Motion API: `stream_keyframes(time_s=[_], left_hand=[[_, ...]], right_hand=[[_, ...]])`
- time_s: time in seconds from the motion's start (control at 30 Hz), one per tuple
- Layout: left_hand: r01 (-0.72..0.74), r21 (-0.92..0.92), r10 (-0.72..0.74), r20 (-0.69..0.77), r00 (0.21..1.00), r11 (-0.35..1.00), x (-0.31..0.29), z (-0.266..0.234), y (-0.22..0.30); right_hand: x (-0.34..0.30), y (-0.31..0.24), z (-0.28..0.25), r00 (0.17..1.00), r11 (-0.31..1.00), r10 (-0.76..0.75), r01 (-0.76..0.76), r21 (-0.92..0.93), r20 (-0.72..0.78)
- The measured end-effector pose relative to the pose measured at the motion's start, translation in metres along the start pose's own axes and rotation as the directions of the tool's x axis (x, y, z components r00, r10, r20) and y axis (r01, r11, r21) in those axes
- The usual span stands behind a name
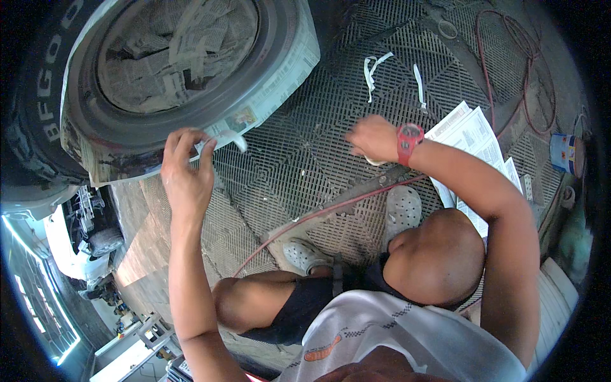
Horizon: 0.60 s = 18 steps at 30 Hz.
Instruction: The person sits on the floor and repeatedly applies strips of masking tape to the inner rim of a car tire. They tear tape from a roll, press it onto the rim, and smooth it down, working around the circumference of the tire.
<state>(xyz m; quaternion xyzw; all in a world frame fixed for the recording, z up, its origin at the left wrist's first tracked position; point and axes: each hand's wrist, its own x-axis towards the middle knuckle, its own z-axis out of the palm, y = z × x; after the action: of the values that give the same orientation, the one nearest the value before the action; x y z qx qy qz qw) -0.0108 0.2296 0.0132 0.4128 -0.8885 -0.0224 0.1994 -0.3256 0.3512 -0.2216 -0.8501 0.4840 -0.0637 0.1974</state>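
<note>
A large tyre (32, 108) lies at the upper left, its wheel (184, 57) masked with newspaper. My left hand (186, 170) pinches a strip of white masking tape (230, 139) at the edge of the newspaper by the tyre's rim. My right hand (374, 137), with a red wristwatch (408, 141) on the wrist, is closed on what looks like a roll of tape (374, 159) just above the grated floor mat (305, 153). My knees and white clogs (403, 209) show below.
Loose white tape strips (372, 71) lie on the mat farther out. A stack of newspapers (470, 137) sits to the right, a small paint can (566, 154) at the far right. A red hose (331, 210) crosses the floor; red cable coils (519, 57) at upper right.
</note>
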Motion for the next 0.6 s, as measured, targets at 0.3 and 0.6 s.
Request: stream_keyframes(time_s=[0.3,0.6], left_hand=[[0.103,-0.159,-0.118,-0.088,0.989,0.982,0.098,0.027,-0.018],[0.062,-0.242,-0.097,-0.135,0.986,0.968,0.156,0.041,-0.020]], right_hand=[[0.196,-0.053,-0.183,0.817,0.734,0.313,0.117,0.669,-0.485],[0.228,-0.037,-0.141,0.591,-0.142,0.766,0.540,0.830,-0.254]])
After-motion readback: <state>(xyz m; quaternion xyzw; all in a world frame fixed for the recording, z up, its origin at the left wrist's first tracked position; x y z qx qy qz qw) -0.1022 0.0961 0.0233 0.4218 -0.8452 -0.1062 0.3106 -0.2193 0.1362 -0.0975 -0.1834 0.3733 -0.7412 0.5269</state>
